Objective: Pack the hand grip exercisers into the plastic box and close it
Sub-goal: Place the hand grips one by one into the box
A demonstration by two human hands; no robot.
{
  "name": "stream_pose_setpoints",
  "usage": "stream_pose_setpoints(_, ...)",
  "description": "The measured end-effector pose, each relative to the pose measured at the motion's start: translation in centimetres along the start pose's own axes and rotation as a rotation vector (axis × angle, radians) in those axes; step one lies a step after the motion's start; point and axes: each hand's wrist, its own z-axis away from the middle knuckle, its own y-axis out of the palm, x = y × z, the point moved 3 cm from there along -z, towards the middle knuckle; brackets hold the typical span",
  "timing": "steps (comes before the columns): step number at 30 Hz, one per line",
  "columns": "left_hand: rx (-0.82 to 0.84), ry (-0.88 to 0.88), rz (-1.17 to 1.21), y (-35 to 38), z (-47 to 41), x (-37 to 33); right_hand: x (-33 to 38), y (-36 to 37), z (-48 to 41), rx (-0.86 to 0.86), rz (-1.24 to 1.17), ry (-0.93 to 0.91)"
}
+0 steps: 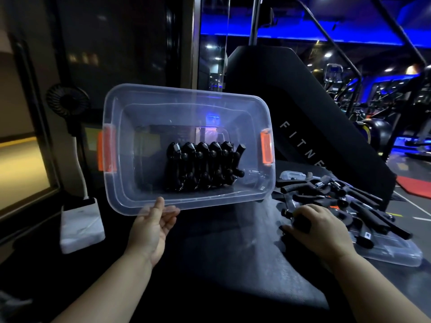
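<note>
A clear plastic box (121, 145) with orange latches (106, 151) is tilted up toward me, its opening facing the camera. Several black hand grip exercisers (200, 170) stand in a row inside it. My left hand (152, 226) holds the box's near rim, thumb over the edge. On the right, a pile of loose black exercisers (345, 201) lies on the clear lid (396, 255). My right hand (319, 231) rests on the pile's near side, fingers curled round one black exerciser (300, 221).
The work surface is a dark padded mat (233, 252). A white block (81, 226) and a small black fan (67, 99) stand at the left. A black fitness machine (291, 101) rises behind the box; gym equipment fills the far right.
</note>
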Motion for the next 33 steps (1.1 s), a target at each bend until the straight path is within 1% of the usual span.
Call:
stream_pose_setpoints(4,0.003,0.001,0.003,0.0,0.1,-0.1,1.1,0.1,0.0,0.007,0.017,-0.049)
stream_pose_setpoints(8,0.010,-0.001,-0.001,-0.1,0.1,-0.1,1.0,-0.1,-0.1,0.009,0.002,0.026)
stream_pose_setpoints(10,0.018,0.003,0.001,-0.2,-0.1,-0.1,0.3,-0.9,-0.1,-0.065,-0.010,0.167)
stream_pose_setpoints(11,0.024,0.004,0.001,-0.2,-0.1,0.0,-0.4,-1.4,0.0,-0.091,0.007,0.272)
stream_pose_setpoints(12,0.029,0.004,0.000,-0.3,-0.2,0.0,-1.2,-1.7,0.1,-0.079,0.041,0.395)
stream_pose_setpoints(14,0.040,0.004,-0.002,-0.3,-0.4,0.1,-2.9,-1.9,0.4,0.046,0.117,0.628)
stream_pose_setpoints(15,0.044,0.004,-0.002,-0.3,-0.4,0.2,-3.4,-1.9,0.6,0.111,0.144,0.692)
stream_pose_setpoints(16,0.045,0.005,-0.002,-0.3,-0.5,0.2,-3.7,-1.7,0.7,0.149,0.162,0.713)
stream_pose_setpoints(22,0.039,0.005,0.011,-0.2,-0.2,0.1,-3.5,-2.0,0.3,0.130,0.056,0.691)
stream_pose_setpoints(25,0.044,0.004,0.013,-0.2,-0.2,0.1,-3.1,-2.3,0.4,0.157,0.044,0.674)
stream_pose_setpoints(30,0.042,0.004,0.011,-0.2,-0.2,0.1,-2.8,-2.5,1.1,0.140,0.029,0.652)
stream_pose_setpoints(33,0.043,0.002,0.012,-0.2,-0.2,0.1,-2.3,-2.7,1.4,0.087,-0.197,0.631)
